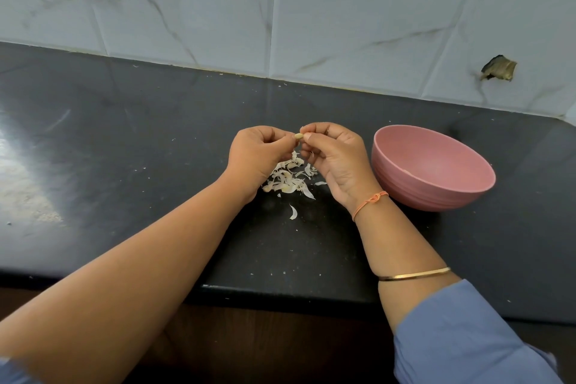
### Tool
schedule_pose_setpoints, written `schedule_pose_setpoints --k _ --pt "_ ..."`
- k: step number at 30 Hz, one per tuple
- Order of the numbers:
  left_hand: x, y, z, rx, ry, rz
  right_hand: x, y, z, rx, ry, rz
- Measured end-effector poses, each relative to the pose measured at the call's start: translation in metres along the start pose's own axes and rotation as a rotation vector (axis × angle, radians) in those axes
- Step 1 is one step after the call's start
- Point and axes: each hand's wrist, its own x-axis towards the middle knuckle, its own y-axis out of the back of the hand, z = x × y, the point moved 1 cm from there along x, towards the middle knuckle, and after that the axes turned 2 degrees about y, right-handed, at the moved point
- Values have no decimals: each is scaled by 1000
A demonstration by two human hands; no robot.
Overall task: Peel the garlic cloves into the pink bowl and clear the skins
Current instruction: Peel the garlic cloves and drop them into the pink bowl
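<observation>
Just above the centre of the frame: a pale clove [298, 135], pinched from both sides and held clear of the counter [124, 134]. To its left, the left hand [255, 156], fingers curled in, thumb and fingertips closed narrowly on the clove's end. To its right, the right hand [333, 159], curled the same way, thumb and forefinger nipping the other end. Cannot tell how much skin remains on the clove.

Directly below the hands, at centre frame: a loose heap of white skins [288, 179] lying on the dark counter. Just below that heap, a single curled flake [293, 212] lying apart. Scattered around it, tiny white specks.

Right of centre, near the right hand but not touching it: the pink bowl [414, 193], upright on the counter.

On the right wrist, an orange thread [369, 201]; lower on the forearm, a thin gold bangle [414, 274]; at lower right, a blue sleeve [461, 337].

Across the top, a marbled tile wall [343, 9], with a broken hole [498, 68] at upper right.
</observation>
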Motion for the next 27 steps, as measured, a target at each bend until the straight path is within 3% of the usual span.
schedule_pose_setpoints --k 8,15,23,27 --pt "0 -1 -1 25 -19 11 -1 -2 -2 136 -69 -11" --pt "1 0 1 -29 35 26 2 0 4 -397 121 119" --pt "-1 1 2 -35 60 37 1 -1 6 -621 382 28" --pt "-1 0 2 -28 56 21 2 -1 5 -566 388 43"
